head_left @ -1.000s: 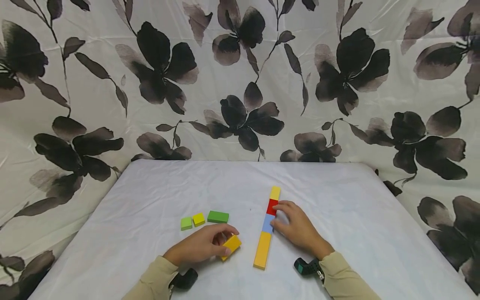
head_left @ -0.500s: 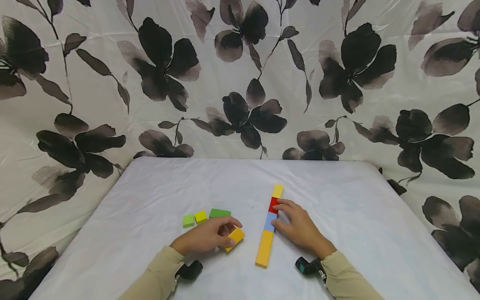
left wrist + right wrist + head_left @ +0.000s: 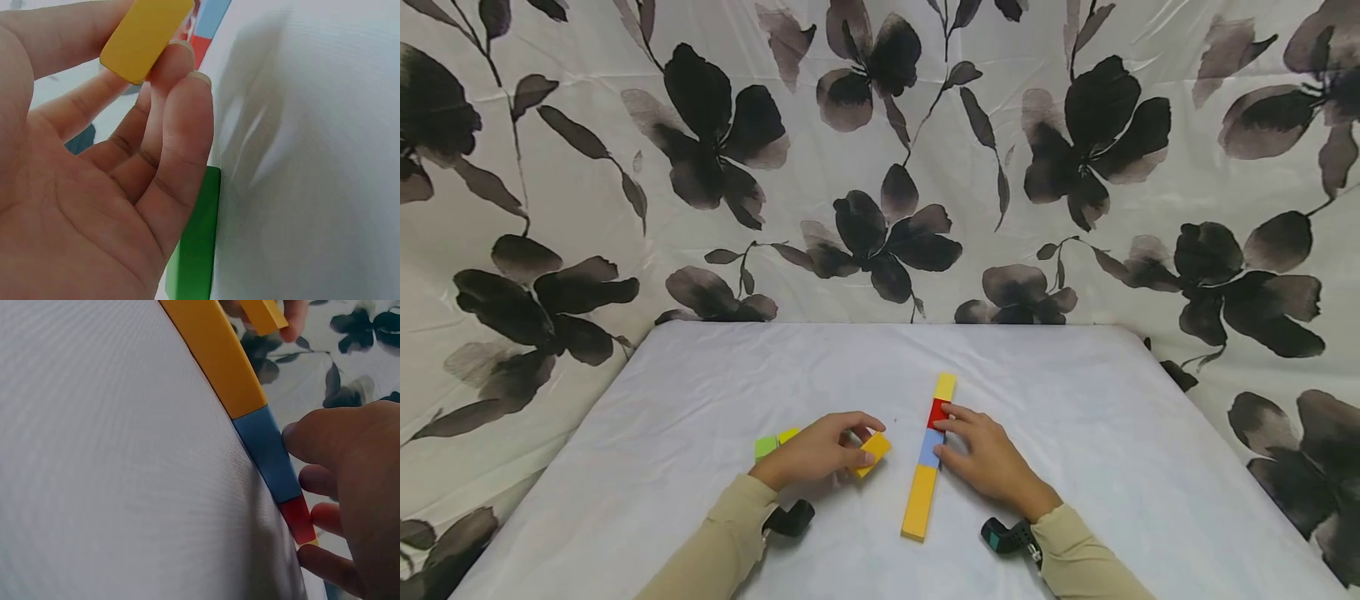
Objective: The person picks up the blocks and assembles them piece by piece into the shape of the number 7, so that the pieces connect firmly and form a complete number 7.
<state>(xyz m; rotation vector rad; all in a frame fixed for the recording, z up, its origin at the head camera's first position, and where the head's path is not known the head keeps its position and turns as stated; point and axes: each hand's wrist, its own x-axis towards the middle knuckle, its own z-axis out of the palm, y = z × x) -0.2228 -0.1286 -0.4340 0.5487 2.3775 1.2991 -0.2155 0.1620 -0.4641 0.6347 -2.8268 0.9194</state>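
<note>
Held orange block [image 3: 876,454] sits left of the row [image 3: 928,458], apart from it, about level with the blue block [image 3: 932,442]. Row runs near to far, far end leaning right: long orange block [image 3: 918,502], blue, red block [image 3: 936,414], far yellow block [image 3: 945,387]. Held block looks angled further right than that line; thumb hides part of it, so I'd treat the angle as approximate.

Left hand [image 3: 820,450] reaches in from near left and has that block pinched between thumb and fingers, seemingly just off the cloth [image 3: 1060,383]. Green block [image 3: 197,244] is beside this hand.

I see the right hand [image 3: 992,462] right of the row, fingers spread and slightly bent, tips against the red and blue sides, gripping nothing.
</note>
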